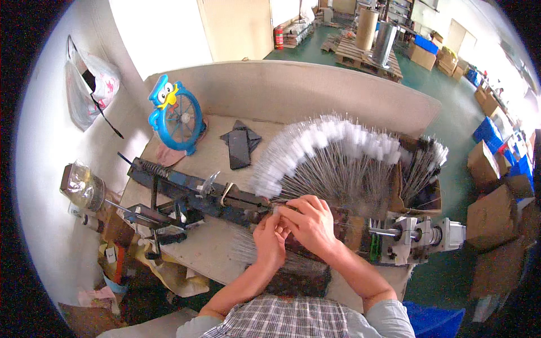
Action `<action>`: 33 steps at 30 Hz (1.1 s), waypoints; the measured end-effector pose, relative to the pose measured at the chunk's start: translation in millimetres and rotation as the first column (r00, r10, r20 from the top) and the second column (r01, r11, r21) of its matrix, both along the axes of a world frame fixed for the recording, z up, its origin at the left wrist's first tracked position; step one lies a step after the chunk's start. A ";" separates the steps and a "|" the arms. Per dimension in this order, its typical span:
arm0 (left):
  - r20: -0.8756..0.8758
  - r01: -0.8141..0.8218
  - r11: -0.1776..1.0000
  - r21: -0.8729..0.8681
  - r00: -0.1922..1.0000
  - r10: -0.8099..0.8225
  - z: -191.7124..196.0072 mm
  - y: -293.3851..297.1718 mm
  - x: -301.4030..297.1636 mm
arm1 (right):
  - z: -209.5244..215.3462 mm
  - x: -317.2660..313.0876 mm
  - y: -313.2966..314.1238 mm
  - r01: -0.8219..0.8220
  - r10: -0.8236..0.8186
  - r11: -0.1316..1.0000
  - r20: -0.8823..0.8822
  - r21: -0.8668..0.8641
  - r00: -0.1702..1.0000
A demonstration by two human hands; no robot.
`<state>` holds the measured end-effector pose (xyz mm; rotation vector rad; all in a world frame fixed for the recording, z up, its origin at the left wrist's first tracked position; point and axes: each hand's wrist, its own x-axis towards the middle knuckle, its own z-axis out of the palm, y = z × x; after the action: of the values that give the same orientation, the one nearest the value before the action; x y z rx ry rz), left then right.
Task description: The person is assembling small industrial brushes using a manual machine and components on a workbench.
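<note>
The person's left hand [270, 241] and right hand [313, 224] meet mid-bench [217, 256], their fingers bunched narrow by the end of a black metal bar [189, 187]; from here I can't tell what sits between the fingertips. Just beyond them, a big spray of white-tipped wire brushes [332, 169] spreads toward the bench's far edge. A dark phone [239, 150] lies left of it, a blue duck-headed fan [197, 115] stands near the far left corner, and a metal spindle [414, 234] sits by the right edge.
</note>
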<state>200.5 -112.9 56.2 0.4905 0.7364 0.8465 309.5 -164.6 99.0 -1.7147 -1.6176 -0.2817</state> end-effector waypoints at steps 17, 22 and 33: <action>0.098 -0.004 1.000 0.007 0.995 0.004 -3.1 -5.3 -0.7 | -2.1 0.5 -3.8 -0.023 0.021 0.999 -0.045 -0.046 0.999; 0.182 -0.007 0.996 -0.085 0.983 0.023 -1.3 -2.4 -1.6 | -2.4 -11.6 1.0 0.086 -0.088 0.996 -0.066 -0.023 0.994; 0.255 -0.020 0.994 -0.112 0.966 0.048 3.0 -4.1 -2.8 | 0.4 -12.9 2.5 0.043 -0.045 0.996 -0.029 -0.078 0.999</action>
<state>197.7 -117.0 59.2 0.2642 0.5484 0.8786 296.6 -162.1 99.5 -1.8063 -1.5883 -0.2150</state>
